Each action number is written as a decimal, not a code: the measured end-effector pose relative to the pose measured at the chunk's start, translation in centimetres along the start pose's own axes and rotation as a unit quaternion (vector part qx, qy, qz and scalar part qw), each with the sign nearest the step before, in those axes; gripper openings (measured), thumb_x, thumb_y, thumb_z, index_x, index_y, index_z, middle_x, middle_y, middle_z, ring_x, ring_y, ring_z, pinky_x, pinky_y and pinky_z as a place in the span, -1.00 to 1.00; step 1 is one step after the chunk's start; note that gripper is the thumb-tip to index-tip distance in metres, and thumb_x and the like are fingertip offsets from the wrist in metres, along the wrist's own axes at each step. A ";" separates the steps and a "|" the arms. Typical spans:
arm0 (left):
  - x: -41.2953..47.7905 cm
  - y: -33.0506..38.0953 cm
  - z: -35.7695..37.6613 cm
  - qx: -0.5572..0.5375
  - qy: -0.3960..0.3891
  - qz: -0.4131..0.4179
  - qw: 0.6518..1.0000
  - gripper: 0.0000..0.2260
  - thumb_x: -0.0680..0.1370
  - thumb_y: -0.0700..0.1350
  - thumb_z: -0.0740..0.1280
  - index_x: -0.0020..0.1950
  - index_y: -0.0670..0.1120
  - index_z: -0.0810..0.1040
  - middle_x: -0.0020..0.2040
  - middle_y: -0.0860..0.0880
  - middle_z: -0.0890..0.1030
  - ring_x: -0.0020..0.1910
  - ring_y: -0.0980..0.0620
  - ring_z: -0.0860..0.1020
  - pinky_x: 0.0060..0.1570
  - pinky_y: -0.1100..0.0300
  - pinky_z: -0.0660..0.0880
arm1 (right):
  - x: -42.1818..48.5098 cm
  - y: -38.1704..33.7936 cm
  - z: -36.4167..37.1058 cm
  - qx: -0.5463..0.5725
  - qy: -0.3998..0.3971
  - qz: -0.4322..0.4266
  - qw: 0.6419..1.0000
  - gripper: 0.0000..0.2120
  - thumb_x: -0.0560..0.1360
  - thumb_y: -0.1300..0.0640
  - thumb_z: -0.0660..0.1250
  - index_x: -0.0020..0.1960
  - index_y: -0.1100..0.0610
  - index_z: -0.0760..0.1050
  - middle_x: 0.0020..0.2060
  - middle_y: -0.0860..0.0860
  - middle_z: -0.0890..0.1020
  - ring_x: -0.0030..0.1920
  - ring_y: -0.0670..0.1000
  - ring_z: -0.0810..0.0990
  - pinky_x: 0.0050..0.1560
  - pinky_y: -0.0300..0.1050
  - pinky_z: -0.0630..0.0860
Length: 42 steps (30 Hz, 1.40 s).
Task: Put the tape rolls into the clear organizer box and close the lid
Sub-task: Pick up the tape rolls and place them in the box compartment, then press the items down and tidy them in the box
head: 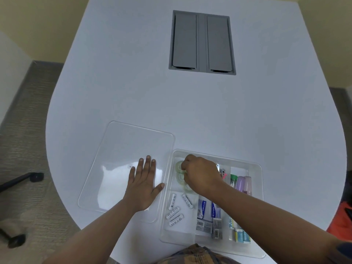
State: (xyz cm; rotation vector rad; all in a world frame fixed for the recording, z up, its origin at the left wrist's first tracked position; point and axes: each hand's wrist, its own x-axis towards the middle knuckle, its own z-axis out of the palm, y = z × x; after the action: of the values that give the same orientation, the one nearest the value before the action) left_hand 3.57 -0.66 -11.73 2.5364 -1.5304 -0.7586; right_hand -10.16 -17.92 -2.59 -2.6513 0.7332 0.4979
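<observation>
While the right hand dips into the far-left compartment of the clear plastic organizer box, its grip is curled, fingertips drawn together around the farthest of the translucent tape rolls, seemingly seating it in place. Whether the fingers are pinching that roll or merely resting on it is hard to call, since the knuckles hide the contact. Two more of those rolls sit in a line just under the hand, nearer the person, so all visible tape looks to be inside the box already, right at the grip rather than out on the counter.

Over on the other side, the left hand lies flat, fingers spread and holding nothing, pressed on the clear rectangular lid, which lies flat on the pale grey counter just beside the box's left wall. That placement reads as staging: the lid is pinned so it won't slide and is ready to be brought across.

Further out, white batteries fill the compartment nearer the person, blue-and-white packets the middle one, and a green-capped tube with pastel ones the right. A dark grey hatch is set into the far counter. By the look of it, only closing the lid remains.
</observation>
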 end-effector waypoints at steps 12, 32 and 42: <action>-0.3 0.2 -0.5 -0.025 0.035 0.005 0.999 -0.24 0.49 0.38 -0.12 0.55 -0.02 -0.19 0.56 0.01 -0.25 0.52 0.00 -0.29 0.48 0.00 -0.23 | -2.8 2.0 0.3 0.096 0.179 0.033 0.979 -0.79 0.45 0.10 0.36 0.08 0.05 0.59 0.04 -0.05 0.63 0.00 0.06 0.58 -0.16 -0.11 0.51; -0.2 12.1 -5.1 -0.156 0.110 0.037 0.981 -0.71 0.52 -0.03 0.30 0.22 -0.02 0.48 0.24 0.04 0.52 0.07 -0.04 0.57 -0.03 0.14 0.48 | -6.5 7.3 4.7 0.009 0.085 0.123 0.989 0.00 0.44 -0.42 0.11 0.55 0.14 -0.30 0.56 0.09 -0.24 0.55 0.12 -0.28 0.53 0.07 -0.13; 1.5 12.5 -5.3 0.030 0.070 0.042 0.996 -0.76 0.45 -0.18 0.30 0.11 -0.09 0.46 0.04 -0.07 0.57 -0.02 -0.12 0.53 -0.12 0.09 0.36 | -6.6 8.1 5.3 0.029 0.088 0.100 0.991 -0.01 0.43 -0.46 0.02 0.51 0.11 -0.40 0.50 0.03 -0.36 0.51 0.07 -0.39 0.53 0.03 -0.20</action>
State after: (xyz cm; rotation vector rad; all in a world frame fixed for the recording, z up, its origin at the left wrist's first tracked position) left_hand -3.57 -9.10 -3.63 2.4886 -1.6254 -0.5194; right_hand -21.16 -19.53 -6.37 -2.6035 1.0579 0.2906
